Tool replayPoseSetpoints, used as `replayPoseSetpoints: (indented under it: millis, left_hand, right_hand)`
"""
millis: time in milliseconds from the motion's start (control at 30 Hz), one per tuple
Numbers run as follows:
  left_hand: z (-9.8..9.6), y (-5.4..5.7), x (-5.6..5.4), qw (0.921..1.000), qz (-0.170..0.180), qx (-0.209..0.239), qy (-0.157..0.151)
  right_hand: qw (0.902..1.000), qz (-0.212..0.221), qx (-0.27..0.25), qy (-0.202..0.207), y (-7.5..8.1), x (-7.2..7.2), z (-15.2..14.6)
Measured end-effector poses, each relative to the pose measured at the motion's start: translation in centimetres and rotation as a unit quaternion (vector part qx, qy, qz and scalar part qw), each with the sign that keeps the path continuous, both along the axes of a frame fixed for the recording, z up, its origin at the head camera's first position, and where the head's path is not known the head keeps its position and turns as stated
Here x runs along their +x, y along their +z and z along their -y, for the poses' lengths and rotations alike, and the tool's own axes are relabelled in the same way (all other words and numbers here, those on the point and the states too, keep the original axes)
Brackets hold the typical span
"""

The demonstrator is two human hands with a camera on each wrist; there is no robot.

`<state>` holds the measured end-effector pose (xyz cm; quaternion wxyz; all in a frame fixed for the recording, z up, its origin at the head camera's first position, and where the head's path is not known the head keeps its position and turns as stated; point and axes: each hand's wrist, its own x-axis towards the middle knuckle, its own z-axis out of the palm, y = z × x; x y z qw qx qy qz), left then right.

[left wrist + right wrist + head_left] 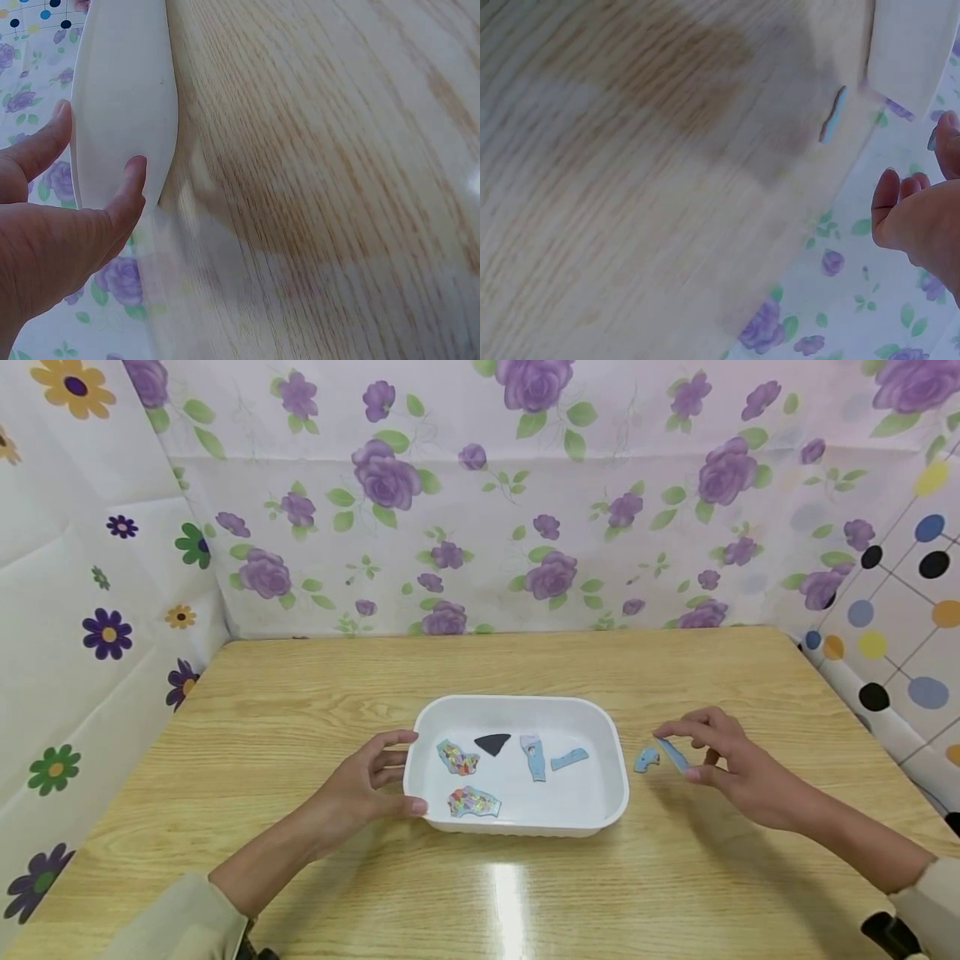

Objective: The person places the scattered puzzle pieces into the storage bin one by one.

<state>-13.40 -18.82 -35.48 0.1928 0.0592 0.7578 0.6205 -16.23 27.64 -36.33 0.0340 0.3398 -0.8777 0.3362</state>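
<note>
A white plastic tray (517, 823) stands on the table, its left end held by my left hand (367, 785). The thumb lies at the near left corner and the fingers reach the far part of the rim. To the right of the tray, my right hand (738, 768) pinches a thin light-blue puzzle piece (672, 754) between thumb and forefinger, above the table. Another small blue puzzle piece (646, 759) lies between that hand and the tray. Several irregular pieces lie apart inside the tray: a multicoloured piece (474, 802), a black piece (492, 743) and blue ones (570, 759) among them.
The wood-grain table (315, 693) reaches back to a wall covering (480, 527) with purple flowers. A flowered sheet (97, 635) hangs on the left, and a dotted sheet (907, 602) on the right.
</note>
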Motion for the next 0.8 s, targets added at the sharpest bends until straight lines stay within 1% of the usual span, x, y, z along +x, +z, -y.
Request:
replayPoseSetpoints:
  millis: [133, 400, 600, 700, 800]
  left_hand:
    - [0.0, 0.0, -0.1, 1.0, -0.001, -0.001, 0.0]
    - [-0.1, 0.0, 0.0, 1.0, -0.001, 0.001, -0.002]
    - [0.0, 0.1, 0.0, 1.0, -0.001, 0.002, -0.002]
    - [0.0, 0.1, 0.0, 1.0, 0.0, 0.003, -0.002]
    - [0.0, 0.0, 0.1, 1.0, 0.001, 0.002, -0.001]
  right_hand:
    - [1.0, -0.003, 0.001, 0.007, 0.8, -0.3, 0.7]
    - [0.9997, 0.011, -0.004, 0.022, 2.6, -1.1, 2.6]
    - [0.999, 0.019, -0.016, 0.038, 2.9, -1.6, 4.1]
    - [0.998, 0.036, -0.024, 0.047, 2.9, -1.8, 5.0]
    - [0.9969, 0.054, -0.024, 0.052, 2.8, -1.6, 6.0]
